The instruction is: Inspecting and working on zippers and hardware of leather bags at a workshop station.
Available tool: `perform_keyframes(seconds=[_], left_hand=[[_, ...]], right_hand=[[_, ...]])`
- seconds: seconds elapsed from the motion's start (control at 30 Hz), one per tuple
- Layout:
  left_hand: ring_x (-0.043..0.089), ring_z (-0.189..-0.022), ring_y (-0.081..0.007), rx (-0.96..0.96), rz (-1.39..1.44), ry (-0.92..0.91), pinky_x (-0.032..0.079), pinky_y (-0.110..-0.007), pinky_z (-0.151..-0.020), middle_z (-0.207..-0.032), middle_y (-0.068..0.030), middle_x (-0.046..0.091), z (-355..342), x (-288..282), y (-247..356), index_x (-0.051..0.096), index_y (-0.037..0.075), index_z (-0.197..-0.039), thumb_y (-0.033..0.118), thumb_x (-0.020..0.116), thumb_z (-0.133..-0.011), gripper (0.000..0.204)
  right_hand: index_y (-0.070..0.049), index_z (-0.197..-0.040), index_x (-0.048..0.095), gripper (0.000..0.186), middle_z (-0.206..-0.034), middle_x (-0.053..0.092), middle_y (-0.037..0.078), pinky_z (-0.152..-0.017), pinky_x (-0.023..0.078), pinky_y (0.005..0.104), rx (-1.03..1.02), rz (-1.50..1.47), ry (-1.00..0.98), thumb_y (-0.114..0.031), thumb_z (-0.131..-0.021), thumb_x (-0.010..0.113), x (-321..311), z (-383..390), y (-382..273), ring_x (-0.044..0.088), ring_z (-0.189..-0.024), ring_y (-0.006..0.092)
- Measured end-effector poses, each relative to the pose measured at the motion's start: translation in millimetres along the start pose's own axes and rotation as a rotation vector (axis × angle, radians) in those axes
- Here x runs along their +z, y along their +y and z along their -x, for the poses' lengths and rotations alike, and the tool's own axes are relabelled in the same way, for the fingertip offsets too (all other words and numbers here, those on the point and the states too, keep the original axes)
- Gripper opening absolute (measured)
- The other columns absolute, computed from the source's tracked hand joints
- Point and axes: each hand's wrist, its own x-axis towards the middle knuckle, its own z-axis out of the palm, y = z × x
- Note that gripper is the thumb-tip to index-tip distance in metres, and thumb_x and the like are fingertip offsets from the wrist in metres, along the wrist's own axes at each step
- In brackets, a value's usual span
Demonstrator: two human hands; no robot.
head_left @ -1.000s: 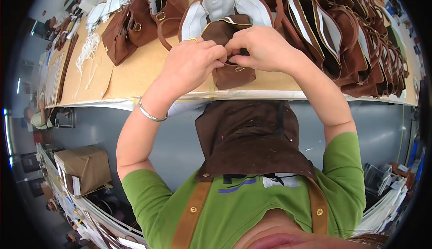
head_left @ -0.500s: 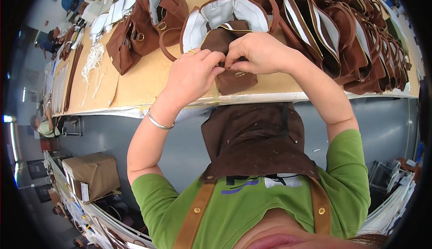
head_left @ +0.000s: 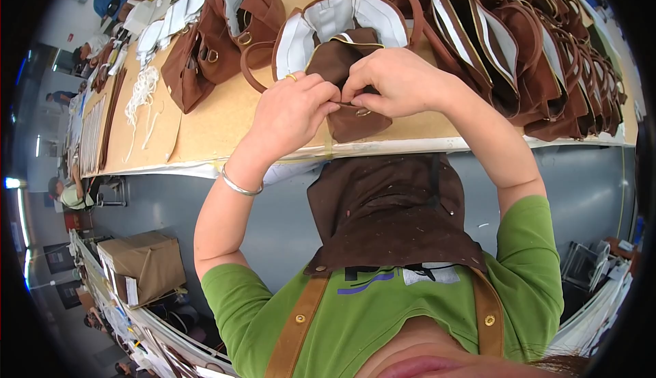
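Observation:
A brown handbag (head_left: 360, 126) stands before me at the table's near edge, its mouth spread wide. White lining pieces (head_left: 330, 17) show around the inside, and dark brown lining with a zipper (head_left: 333, 60) is pulled up out of it. My left hand (head_left: 292, 110) pinches the bag's near top edge between thumb and fingers. Close to it on the right, my right hand (head_left: 393, 84) is closed on the same edge, fingertips almost meeting the left ones. The exact bit of edge between the fingertips is hidden. One rolled handle (head_left: 257, 67) stands left of the bag.
Many brown handbags (head_left: 478, 43) crowd the table on the right, several with open zippers. More bags (head_left: 205, 57) stand on the left beside a bundle of white cord (head_left: 142, 94). The table's edge (head_left: 273, 159) runs in front of me. A covered box (head_left: 143, 265) is behind at left.
Both hands keep their pinch on the bag's edge, with only slight finger shifts. The view has moved a little; the bag stays in place.

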Motion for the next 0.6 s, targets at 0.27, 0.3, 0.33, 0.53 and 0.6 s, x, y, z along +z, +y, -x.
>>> perform_keyframes(seconds=[0.27,0.3,0.33,0.53,0.6], left_hand=[[0.058,-0.081,-0.0293,-0.040,0.089,-0.031,0.048,-0.040,-0.070,-0.081,-0.0065,0.059,0,0,-5,0.063,0.009,-0.089,0.014,0.067,-0.083,0.009],[0.058,-0.081,-0.0293,-0.047,0.091,-0.024,0.048,-0.040,-0.070,-0.081,-0.0065,0.059,0,0,-6,0.063,0.009,-0.089,0.014,0.067,-0.083,0.009],[0.057,-0.081,-0.0299,-0.036,0.150,-0.027,0.047,-0.040,-0.070,-0.082,-0.0075,0.060,0,0,-8,0.063,0.007,-0.090,0.012,0.067,-0.083,0.009],[0.058,-0.081,-0.0328,-0.128,0.235,-0.121,0.046,-0.041,-0.071,-0.082,-0.0116,0.062,-6,-7,-6,0.066,0.004,-0.091,0.014,0.063,-0.086,0.012],[0.059,-0.080,-0.0333,-0.172,0.209,-0.158,0.047,-0.041,-0.071,-0.081,-0.0124,0.062,-9,-5,-2,0.067,0.003,-0.090,0.015,0.062,-0.086,0.013]], right_hand=[[-0.009,-0.080,0.066,0.017,-0.089,0.065,0.003,-0.068,0.050,0.0350,0.096,0.002,0.096,-0.024,-0.073,0.072,2,4,-11,0.061,-0.075,0.0245],[-0.009,-0.080,0.066,0.017,-0.089,0.065,0.003,-0.068,0.050,0.0350,0.092,0.006,0.088,-0.024,-0.073,0.072,6,5,-11,0.061,-0.075,0.0245],[-0.012,-0.079,0.067,0.015,-0.090,0.064,0.002,-0.072,0.051,0.0363,0.104,0.017,0.147,-0.025,-0.074,0.070,10,6,-10,0.062,-0.082,0.0243],[-0.013,-0.077,0.070,0.008,-0.097,0.061,-0.001,-0.079,0.050,0.0360,0.071,-0.030,0.233,-0.021,-0.076,0.069,20,7,-11,0.057,-0.094,0.0223],[-0.012,-0.077,0.070,0.006,-0.099,0.060,-0.001,-0.080,0.049,0.0355,0.064,-0.059,0.228,-0.018,-0.076,0.069,21,7,-11,0.055,-0.095,0.0226]])
